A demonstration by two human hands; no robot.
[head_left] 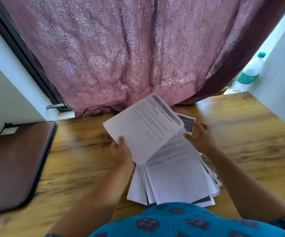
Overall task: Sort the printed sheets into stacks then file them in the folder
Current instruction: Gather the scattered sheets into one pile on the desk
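Here the bench (80,147) is a warm brown wood-grain surface with dark streaks running across it, smooth and faintly glossy. On it, straight ahead of the person, lies a loose fanned pile of printed sheets (177,182): thin white paper, rectangular, edges splayed out of line, some with dark grey blocks along their margins and lines of small black text too blurred to read. The left hand (121,151) pinches the near-left corner of one lifted sheet (145,129), thumb on top and fingers underneath; that sheet is raised off the pile and tilted, white with a dark header band along its far-right edge and blurred text below. The right hand (199,136) rests at the right side of the pile, fingers loosely spread with the thumb laid on the top page, near the lifted sheet's right edge. To the left, well apart from the papers, a dark maroon folder (17,161) lies flat, leathery, with rounded corners, a black edge and a small white label. Behind hangs a mauve curtain (121,53) with a woven floral pattern, and a clear plastic bottle (251,71) with a teal cap stands at the far right
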